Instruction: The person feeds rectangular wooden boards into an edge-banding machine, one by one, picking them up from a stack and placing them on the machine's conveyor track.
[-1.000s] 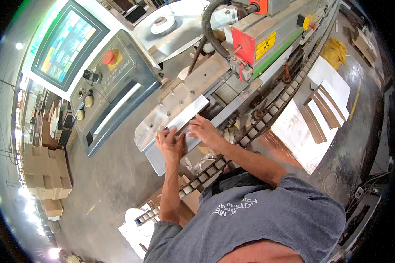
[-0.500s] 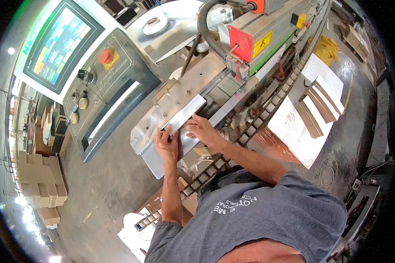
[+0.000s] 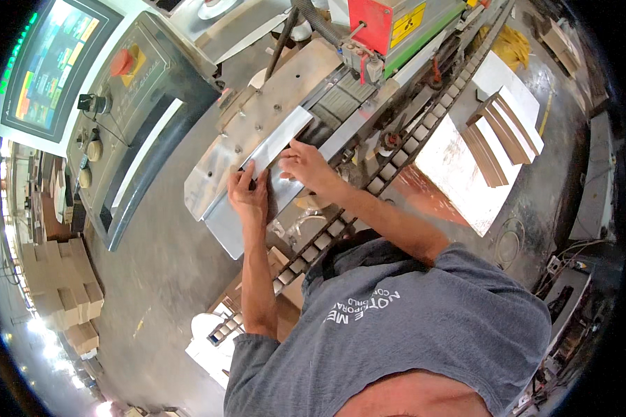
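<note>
A long, flat white strip (image 3: pixel 284 134) lies slantwise along the metal infeed bed (image 3: pixel 306 73) of a machine. My left hand (image 3: pixel 247 197) is at its near end, the fingers bent and closed on the strip's edge. Further along, my right hand (image 3: pixel 310 167) has its fingers half curled and apart, with the fingertips at the strip's lower edge beside a metal rail (image 3: pixel 341 139). I see nothing held in the right hand; its thumb is hidden. Below my left hand a shiny metal plate (image 3: pixel 222 229) sticks out.
A conveyor chain (image 3: pixel 397 159) of pale blocks runs between me and the bed. The red-and-green machine head (image 3: pixel 371 24) stands ahead. At left is a control console (image 3: pixel 129 90) with a lit screen (image 3: pixel 52 66). Brown-edged strips (image 3: pixel 485 153) lie on a white board (image 3: pixel 476 201) at right; stacked cartons (image 3: pixel 61 285) stand far left.
The whole view has shifted, so the machine and console appear higher and further left. Both hands stay at nearly the same places along the white strip.
</note>
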Tool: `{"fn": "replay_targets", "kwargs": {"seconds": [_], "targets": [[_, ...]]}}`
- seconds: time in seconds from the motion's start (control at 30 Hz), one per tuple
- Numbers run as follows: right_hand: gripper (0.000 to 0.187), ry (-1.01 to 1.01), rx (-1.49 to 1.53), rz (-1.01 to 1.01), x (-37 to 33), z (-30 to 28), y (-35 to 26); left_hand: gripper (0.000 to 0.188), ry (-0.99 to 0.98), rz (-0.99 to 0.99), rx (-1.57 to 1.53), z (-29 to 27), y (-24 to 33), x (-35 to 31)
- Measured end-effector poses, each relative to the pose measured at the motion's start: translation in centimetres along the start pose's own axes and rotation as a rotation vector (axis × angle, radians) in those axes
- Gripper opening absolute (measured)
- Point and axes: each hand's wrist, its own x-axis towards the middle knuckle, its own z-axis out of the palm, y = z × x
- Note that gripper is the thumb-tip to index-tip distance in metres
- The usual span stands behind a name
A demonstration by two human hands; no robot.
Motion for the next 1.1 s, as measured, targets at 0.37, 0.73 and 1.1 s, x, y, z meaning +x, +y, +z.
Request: {"fn": "replay_targets", "kwargs": {"seconds": [0.37,0.73,1.1], "targets": [[0.017,0.111,-0.052,-0.03,3.2,-7.2,-1.1,0.032,-0.038,0.059,-0.006,5.6,4.8,2.8],[0.023,0.254,-0.153,-0.139,4.4,-14.0,-4.8,0.032,-0.134,0.03,0.107,12.2,10.7,6.0],[0.074,0.112,-0.161,-0.923,-6.4,-15.4,-23.7,0.038,-0.077,0.138,-0.067,20.8,15.1,10.8]]}}
